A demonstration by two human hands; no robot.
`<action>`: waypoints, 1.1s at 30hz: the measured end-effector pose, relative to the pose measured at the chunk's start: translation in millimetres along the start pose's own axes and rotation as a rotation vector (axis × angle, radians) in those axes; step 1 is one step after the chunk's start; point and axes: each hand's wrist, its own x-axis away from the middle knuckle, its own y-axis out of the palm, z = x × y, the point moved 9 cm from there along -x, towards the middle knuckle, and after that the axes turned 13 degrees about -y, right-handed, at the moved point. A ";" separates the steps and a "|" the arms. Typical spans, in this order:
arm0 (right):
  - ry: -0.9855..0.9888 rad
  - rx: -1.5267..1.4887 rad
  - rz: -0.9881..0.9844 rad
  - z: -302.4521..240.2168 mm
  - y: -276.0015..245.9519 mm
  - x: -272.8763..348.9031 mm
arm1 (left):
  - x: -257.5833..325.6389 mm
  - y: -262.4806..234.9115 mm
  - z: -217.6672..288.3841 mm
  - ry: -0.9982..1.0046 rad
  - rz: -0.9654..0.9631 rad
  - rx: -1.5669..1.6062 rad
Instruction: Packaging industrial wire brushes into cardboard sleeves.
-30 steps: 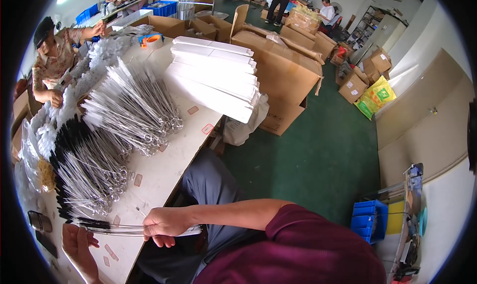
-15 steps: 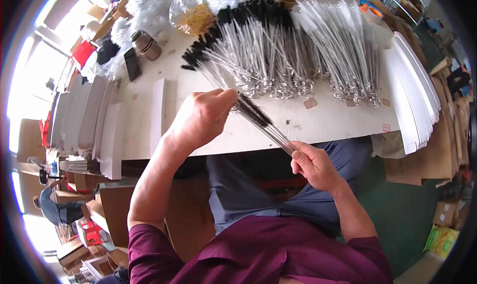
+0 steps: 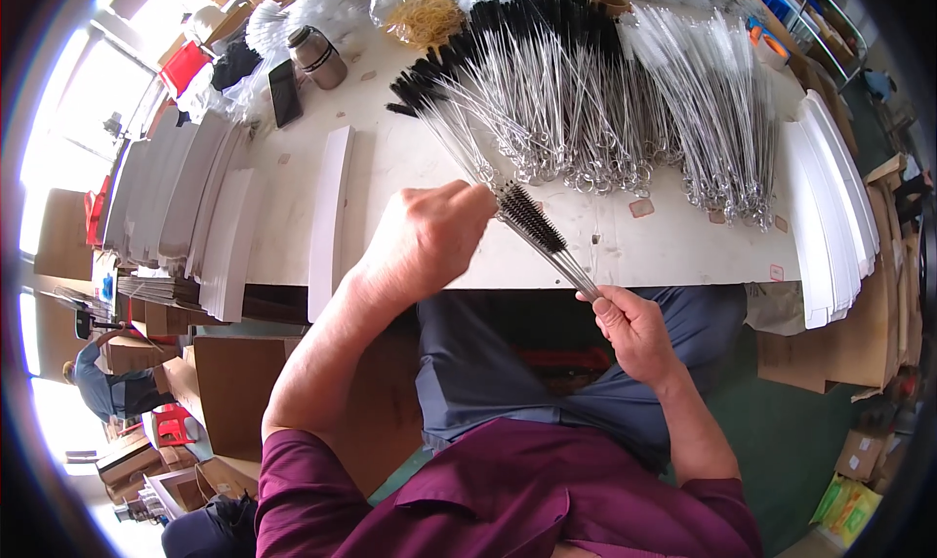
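Observation:
In my right hand (image 3: 636, 336), a few thin tube brushes (image 3: 532, 219) are pinched by their bare metal wires. Their black bristled ends slant up and left to my left hand (image 3: 429, 234). That hand is closed at the table's near edge, its fingertips beside the bristle tips and the ring ends of wires lying behind it. Whatever is between its fingers is hidden. Beyond it, a wide pile of black-bristled brushes (image 3: 561, 80) fans across the table, rings toward me. To its right lies a pile of white-bristled brushes (image 3: 717, 119).
Long white cartons stand stacked at the left (image 3: 176, 187) and right (image 3: 830, 202); a single white strip (image 3: 332, 207) lies nearer. Farther back are a steel flask (image 3: 317, 59), a phone (image 3: 284, 94), yellow ties in a bag (image 3: 425, 17) and orange-handled scissors (image 3: 771, 43). Another person (image 3: 112, 382) bends at far left.
The whole view has shifted, so the table and both hands appear farther right. My hands keep nearly the same grip and position around the brushes.

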 end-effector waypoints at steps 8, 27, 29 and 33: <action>0.047 0.030 -0.021 -2.0 8.0 -6.0 | 56.9 16.8 19.6 0.090 0.035 -0.030; 0.152 -0.041 -0.150 10.9 42.3 7.1 | 151.6 -36.0 -226.5 -1.266 0.192 0.624; 0.137 -0.032 -0.189 8.5 51.7 7.9 | 148.0 -30.1 -206.0 -1.226 0.247 1.022; 0.129 -0.115 -0.252 -0.2 76.3 9.2 | 145.4 7.1 -199.2 -0.985 0.185 1.570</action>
